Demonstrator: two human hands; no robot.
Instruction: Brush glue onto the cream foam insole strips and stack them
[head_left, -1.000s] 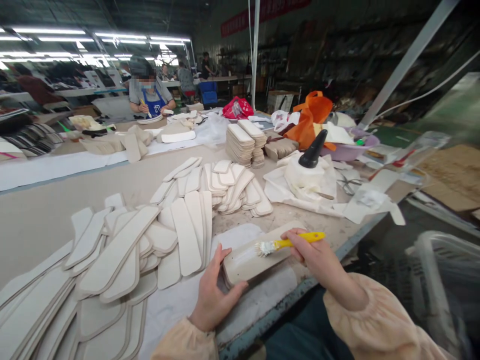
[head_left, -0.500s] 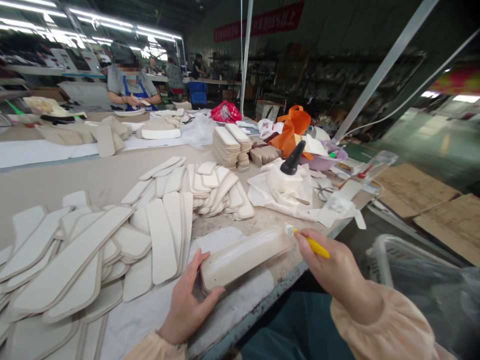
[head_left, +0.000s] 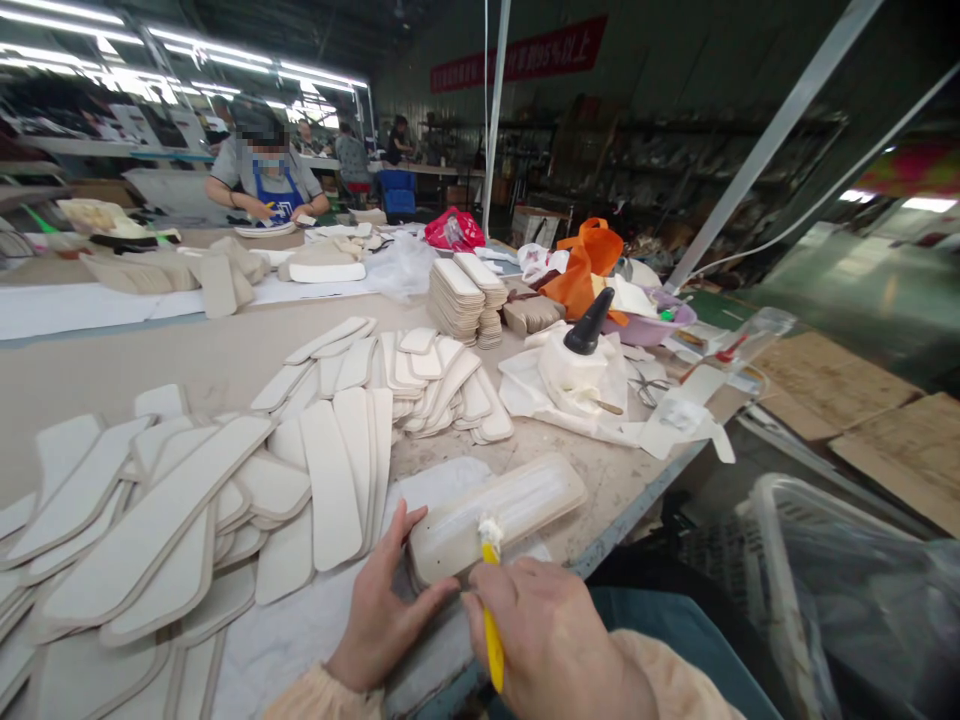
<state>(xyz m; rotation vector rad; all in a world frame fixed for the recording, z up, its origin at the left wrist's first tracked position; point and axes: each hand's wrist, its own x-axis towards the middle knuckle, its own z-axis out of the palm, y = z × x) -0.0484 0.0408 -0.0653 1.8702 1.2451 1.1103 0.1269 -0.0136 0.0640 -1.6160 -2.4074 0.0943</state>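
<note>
A beige oblong panel [head_left: 536, 500] with rounded ends lies at a slant near the table's front edge, its top streaked with wet white. My left hand [head_left: 394, 590] grips its left end, thumb on the near side and fingers on the far side. In my right hand [head_left: 547, 630] is a yellow-handled brush [head_left: 492, 640]. Its white-coated bristles touch the top of the panel near the middle. Under the panel is a white sheet [head_left: 450, 480]. Many pale, round-ended panels [head_left: 157, 520] lie overlapping in a loose heap to the left.
Neat panel stacks [head_left: 457, 300] stand further back. A white plastic-wrapped container with a black cone [head_left: 591, 322] sits right of them, beside scissors [head_left: 649, 385]. A purple basin [head_left: 660, 318] and orange bag [head_left: 589, 270] lie behind. A white basket [head_left: 772, 560] stands below right. Across the table, a co-worker [head_left: 266, 180] sits.
My right hand has swept the brush from the panel's far right end leftward and nearer to its middle. My left hand keeps hold of the left end.
</note>
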